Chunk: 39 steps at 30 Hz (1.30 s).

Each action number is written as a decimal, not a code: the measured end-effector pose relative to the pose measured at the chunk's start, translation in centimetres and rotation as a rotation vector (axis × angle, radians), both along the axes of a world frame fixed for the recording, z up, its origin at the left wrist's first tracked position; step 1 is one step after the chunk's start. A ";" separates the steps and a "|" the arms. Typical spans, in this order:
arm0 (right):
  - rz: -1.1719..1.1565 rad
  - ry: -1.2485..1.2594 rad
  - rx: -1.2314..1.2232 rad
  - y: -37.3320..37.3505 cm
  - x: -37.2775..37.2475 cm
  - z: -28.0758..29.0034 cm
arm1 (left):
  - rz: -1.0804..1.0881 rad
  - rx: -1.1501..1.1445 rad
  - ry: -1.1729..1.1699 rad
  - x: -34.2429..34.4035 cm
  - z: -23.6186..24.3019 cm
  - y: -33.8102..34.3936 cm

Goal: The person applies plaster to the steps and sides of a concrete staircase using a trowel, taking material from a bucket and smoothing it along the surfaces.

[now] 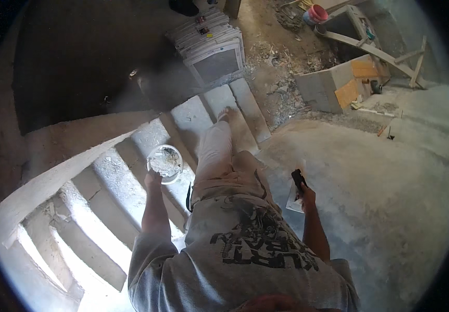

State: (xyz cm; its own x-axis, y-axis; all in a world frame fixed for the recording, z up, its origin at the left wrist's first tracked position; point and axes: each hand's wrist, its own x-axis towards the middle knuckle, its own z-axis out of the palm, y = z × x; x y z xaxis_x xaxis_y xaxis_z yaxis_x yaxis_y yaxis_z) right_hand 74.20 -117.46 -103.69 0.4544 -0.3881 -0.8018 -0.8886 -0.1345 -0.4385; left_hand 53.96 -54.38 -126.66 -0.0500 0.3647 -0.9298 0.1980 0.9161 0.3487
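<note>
My left hand (153, 177) is closed on the rim or handle of a white bucket (167, 164) with pale rubble or dusty material inside, held over the curved concrete stairs (110, 171) at my left side. My right hand (306, 195) grips the black handle of a tool with a flat pale blade (293, 203), which looks like a trowel or float, beside the dusty concrete surface on my right. One bare foot (223, 113) is on a step below, beneath a dusty trouser leg.
A stack of framed panels (215, 65) lies beyond the lowest steps. Debris (279, 78) covers the ground beside it. At the upper right are a red bucket (315, 14), wooden planks (370, 49) and large boards (315, 91). A dark area (63, 78) borders the stairs' left wall.
</note>
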 end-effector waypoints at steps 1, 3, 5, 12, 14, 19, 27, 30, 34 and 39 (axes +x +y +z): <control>-0.009 0.032 -0.062 -0.6 1.3 0.1 | 0.038 -0.006 -0.029 0.3 -0.2 -1.2; 0.009 -0.005 -0.033 -0.4 4.4 -1.8 | 0.095 -0.025 0.017 -0.4 -0.5 -0.9; 0.043 -0.045 0.010 0.2 7.2 -4.2 | 0.023 0.102 -0.339 -3.6 -0.8 -1.5; 0.219 -0.069 -0.027 3.4 22.4 -16.3 | 0.144 0.293 0.274 -4.1 -4.9 -7.1; 0.320 -0.102 0.057 8.4 26.2 -22.2 | -0.302 0.600 0.568 -10.5 -3.9 -3.6; 0.699 -0.125 0.022 15.1 39.5 -29.1 | -0.629 0.477 0.884 -10.9 -2.8 -6.7; 0.923 -0.370 -0.213 28.3 53.9 -42.3 | 0.379 0.459 0.456 2.1 -1.0 -10.3; 1.025 -0.409 -0.145 31.2 56.6 -53.0 | 0.355 0.521 0.430 4.5 -0.8 -9.4; 1.050 -0.212 -0.258 33.7 56.8 -64.8 | 0.358 0.389 0.584 8.0 -0.1 -10.0; 0.817 0.051 -0.110 37.7 57.6 -76.1 | 0.286 0.332 0.712 8.5 2.2 -9.4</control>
State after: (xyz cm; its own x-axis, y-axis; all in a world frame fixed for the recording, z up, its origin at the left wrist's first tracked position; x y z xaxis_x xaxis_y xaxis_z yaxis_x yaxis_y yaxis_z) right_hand 131.78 -79.79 -179.75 0.5916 -0.0285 -0.8057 -0.5106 -0.7866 -0.3471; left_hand 62.50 -63.78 -124.45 -0.7176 0.4978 -0.4871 0.2483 0.8363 0.4887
